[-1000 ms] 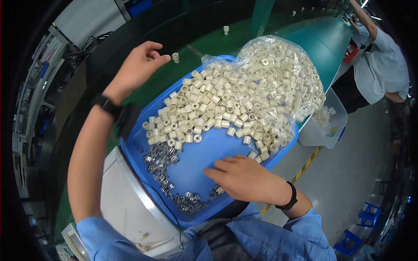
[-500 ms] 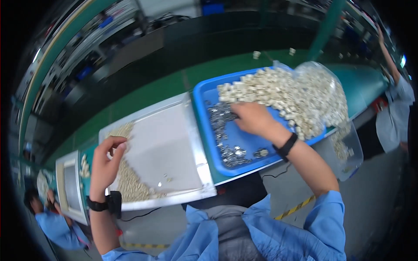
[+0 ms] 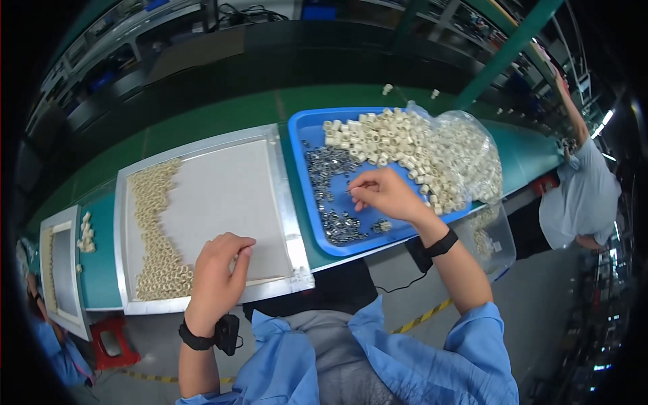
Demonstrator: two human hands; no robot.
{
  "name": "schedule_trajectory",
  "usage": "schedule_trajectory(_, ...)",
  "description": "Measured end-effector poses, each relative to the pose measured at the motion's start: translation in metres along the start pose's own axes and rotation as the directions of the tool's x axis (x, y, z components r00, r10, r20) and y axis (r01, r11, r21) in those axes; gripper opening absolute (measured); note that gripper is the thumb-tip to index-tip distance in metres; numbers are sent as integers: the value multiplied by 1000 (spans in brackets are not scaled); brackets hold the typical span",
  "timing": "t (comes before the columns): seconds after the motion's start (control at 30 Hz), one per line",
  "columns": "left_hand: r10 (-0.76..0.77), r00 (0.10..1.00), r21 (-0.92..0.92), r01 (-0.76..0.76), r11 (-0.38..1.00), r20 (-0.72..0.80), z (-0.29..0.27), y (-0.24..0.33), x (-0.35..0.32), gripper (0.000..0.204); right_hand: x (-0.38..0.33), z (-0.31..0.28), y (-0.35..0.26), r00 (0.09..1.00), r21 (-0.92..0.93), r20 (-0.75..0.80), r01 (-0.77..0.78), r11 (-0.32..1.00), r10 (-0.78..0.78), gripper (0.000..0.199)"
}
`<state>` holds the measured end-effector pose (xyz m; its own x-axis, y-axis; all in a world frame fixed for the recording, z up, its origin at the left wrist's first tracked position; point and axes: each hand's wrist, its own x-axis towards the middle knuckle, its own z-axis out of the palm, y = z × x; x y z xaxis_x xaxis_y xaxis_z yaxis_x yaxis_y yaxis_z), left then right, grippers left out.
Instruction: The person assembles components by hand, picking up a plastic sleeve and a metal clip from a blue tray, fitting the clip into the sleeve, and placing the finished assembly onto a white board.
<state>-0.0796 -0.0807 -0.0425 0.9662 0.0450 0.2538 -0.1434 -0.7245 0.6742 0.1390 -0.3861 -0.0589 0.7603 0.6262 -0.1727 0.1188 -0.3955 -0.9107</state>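
Note:
Over the blue tray (image 3: pixel 324 248), my right hand (image 3: pixel 388 194) is closed in a pinch, with a tiny dark metal piece (image 3: pixel 349 192) seeming to show at its fingertips. Small shiny metal pieces (image 3: pixel 341 226) lie along the tray's left side. Cream-coloured short cylindrical parts (image 3: pixel 364 135) are heaped at its back and right. My left hand (image 3: pixel 219 273) hangs above the near part of a metal-framed white board (image 3: pixel 223 182), its fingers bent and close to the thumb; what they hold, if anything, is hidden. Packed rows of small cream parts (image 3: pixel 158 260) cover the board's left side.
A clear plastic bag (image 3: pixel 469 148) of cream parts leans on the tray's right side. Below it stands a clear bin (image 3: pixel 496 243). Loose cream parts (image 3: pixel 86 233) lie on the green bench (image 3: pixel 101 273) beside another frame (image 3: pixel 79 297). Other people (image 3: pixel 584 192) stand at both sides.
My left hand has moved from the cream rows rightward and nearer me over the board. My right hand has drawn back from the metal pieces, fingers pinched. The whole view has shifted.

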Motion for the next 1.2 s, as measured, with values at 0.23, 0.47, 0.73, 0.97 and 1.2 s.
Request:
schedule_trajectory(0.23, -65, 995, 183, 78, 980, -76, 2, -33, -1, 11, -15, 2, 19, 1000, 76, -24, -7, 997, 9, 15)
schedule_trajectory(0.47, -182, 956, 331, 253, 909, -232, -27, -64, -31, 12, -20, -6, 20, 891, -588, -18, 358, 725, -454, 19)
schedule_trajectory(0.73, -228, 900, 631, 426, 649, -372, -60, -115, 7, 18, -37, -4, 2, 964, -359, -90, 202, 911, -249, 10)
schedule_trajectory(0.97, -293, 905, 716, 423, 556, -307, -60, -138, 54, 18, -45, -7, -1, 958, -186, -48, 270, 945, -283, 13)
schedule_trajectory(1.2, -256, 916, 780, 398, 484, -308, -53, -157, 65, 18, -46, -12, 5, 939, -196, -76, 316, 928, -336, 15)
